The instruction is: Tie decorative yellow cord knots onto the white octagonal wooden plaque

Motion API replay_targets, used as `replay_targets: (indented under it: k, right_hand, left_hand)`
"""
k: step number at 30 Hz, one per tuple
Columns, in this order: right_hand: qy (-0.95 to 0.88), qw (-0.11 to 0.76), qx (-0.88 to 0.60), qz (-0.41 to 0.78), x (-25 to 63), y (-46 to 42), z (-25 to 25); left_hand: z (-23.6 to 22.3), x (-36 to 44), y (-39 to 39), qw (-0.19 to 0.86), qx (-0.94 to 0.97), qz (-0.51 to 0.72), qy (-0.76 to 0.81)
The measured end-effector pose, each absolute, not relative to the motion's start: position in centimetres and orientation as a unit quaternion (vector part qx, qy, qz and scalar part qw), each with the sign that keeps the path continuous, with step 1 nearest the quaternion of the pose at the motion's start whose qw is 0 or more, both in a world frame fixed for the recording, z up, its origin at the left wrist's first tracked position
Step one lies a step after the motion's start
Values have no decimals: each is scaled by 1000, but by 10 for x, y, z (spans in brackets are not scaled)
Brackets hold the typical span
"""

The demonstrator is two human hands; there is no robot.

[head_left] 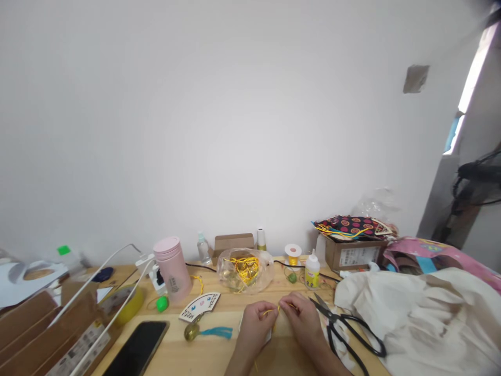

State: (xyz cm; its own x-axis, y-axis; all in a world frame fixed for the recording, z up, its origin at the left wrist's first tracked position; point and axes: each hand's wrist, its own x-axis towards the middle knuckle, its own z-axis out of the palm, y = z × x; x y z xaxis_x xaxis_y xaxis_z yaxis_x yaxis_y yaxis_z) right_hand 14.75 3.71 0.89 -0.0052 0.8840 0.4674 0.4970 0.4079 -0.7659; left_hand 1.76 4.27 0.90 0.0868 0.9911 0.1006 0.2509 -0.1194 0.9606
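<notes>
Wooden worktop carrying clutter | left hand and right hand pinching what looks like yellow cord | black scissors lying just beside right hand

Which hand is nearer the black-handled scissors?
Right. The right hand is just left of the scissors, close to their blades; the left hand is farther left, on the right hand's other side.
</notes>
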Motion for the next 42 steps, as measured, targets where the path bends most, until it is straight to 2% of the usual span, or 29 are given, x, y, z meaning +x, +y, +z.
replay_targets:
  k: [14, 42]
  right_hand:
    - [-659, 526, -485, 231, 147, 38, 9]
    - [-670, 513, -495, 206, 145, 36, 7]
  left_hand:
    - [8, 12, 45, 412, 606, 461, 500]
    - [7, 15, 43, 454, 604, 444, 482]
